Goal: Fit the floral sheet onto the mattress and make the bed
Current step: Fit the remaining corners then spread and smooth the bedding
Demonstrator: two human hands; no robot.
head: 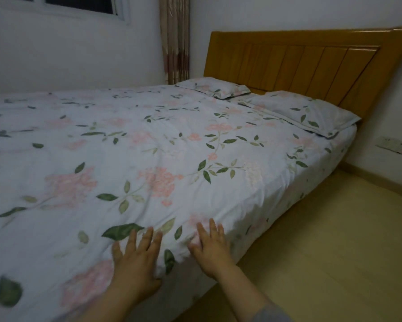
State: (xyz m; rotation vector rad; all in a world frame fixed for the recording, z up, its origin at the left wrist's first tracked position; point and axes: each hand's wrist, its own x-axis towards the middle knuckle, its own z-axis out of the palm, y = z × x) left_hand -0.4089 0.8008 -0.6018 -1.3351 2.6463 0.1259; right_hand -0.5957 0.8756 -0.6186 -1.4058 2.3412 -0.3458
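The floral sheet [162, 140] lies spread over the whole bed, up to the two pillows [304, 112] at the headboard [311, 63]. Near the close edge the left hand [137, 254] and the right hand [210, 246] both press flat on it, fingers straight, grasping nothing. I think a too strong push sideways can drag the cloth down toward the floor [334, 252] and make new folds.

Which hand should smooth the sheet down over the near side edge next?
Right, likely. The right hand lies flat on the floral sheet just at its side edge, next to the floor; the left hand lies flat further in on the top.
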